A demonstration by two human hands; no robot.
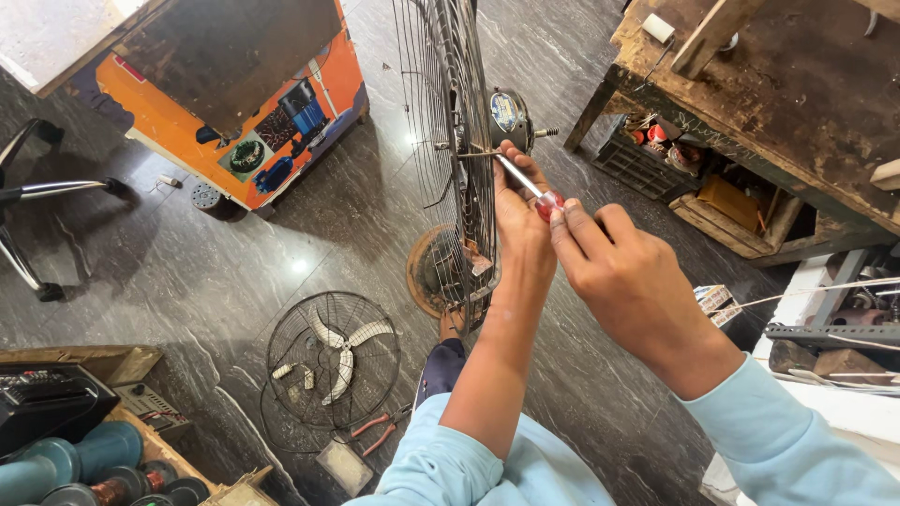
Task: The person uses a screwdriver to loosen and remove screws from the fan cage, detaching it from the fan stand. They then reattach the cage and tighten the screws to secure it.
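A standing fan's wire guard (448,141) rises edge-on in the middle, its motor (510,114) behind it and its round base (433,272) on the floor. My right hand (623,276) grips the red handle of a screwdriver (528,183), whose metal shaft points at the guard near the motor. My left hand (518,220) reaches up beside the shaft, fingers touching the guard by the tip.
A second fan guard with white blades (333,356) lies on the dark marble floor, pliers (380,429) beside it. An orange cabinet (234,103) stands at the left. A worn wooden workbench (787,84) with crates beneath is at the right. Blue cylinders (66,464) sit bottom left.
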